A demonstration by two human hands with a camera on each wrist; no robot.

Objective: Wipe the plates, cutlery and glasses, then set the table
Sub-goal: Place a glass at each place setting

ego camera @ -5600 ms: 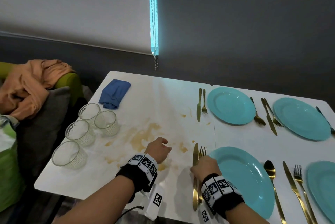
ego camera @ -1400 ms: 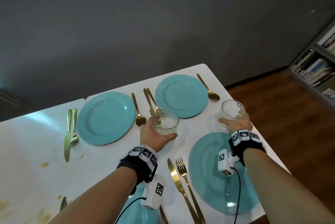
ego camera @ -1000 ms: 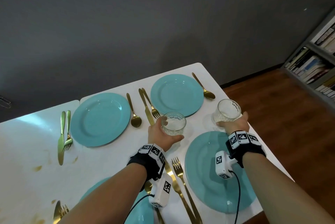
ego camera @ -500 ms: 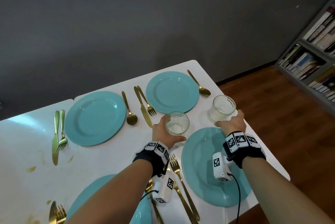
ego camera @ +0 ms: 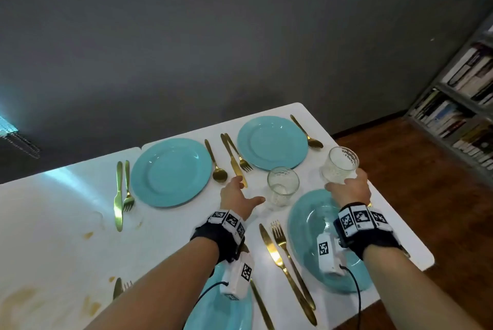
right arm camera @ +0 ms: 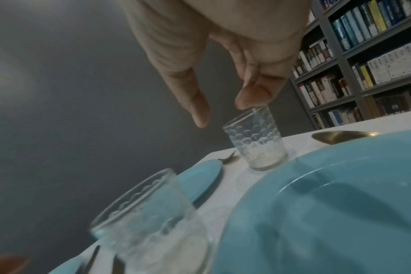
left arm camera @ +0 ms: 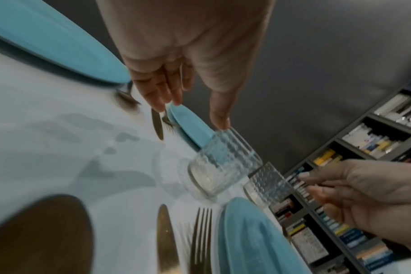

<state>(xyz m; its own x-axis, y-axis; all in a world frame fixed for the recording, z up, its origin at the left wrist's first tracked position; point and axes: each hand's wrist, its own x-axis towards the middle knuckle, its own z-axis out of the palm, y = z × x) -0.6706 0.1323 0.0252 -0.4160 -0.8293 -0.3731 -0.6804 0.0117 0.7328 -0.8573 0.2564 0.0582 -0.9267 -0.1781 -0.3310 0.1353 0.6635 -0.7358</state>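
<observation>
Two patterned clear glasses stand upright on the white table [ego camera: 66,223]. One glass [ego camera: 282,185] [left arm camera: 223,163] [right arm camera: 148,213] is between the far right teal plate [ego camera: 272,143] and the near right teal plate [ego camera: 309,225]. My left hand [ego camera: 246,192] [left arm camera: 191,115] is open just left of it, not touching. The other glass [ego camera: 341,165] [left arm camera: 268,185] [right arm camera: 256,140] stands near the table's right edge. My right hand [ego camera: 345,181] [right arm camera: 224,113] hovers over it, fingers loose by the rim and thumb off the glass.
A gold knife and fork [ego camera: 277,252] lie left of the near plate, and more gold cutlery [ego camera: 234,156] flanks the far plates. Brown stains [ego camera: 18,300] mark the table's left part. A bookshelf [ego camera: 458,116] stands to the right, over a wooden floor.
Both glasses came down onto the table. My left hand let go of its glass and pulled back to the left. My right hand's grip on the other glass has loosened.
</observation>
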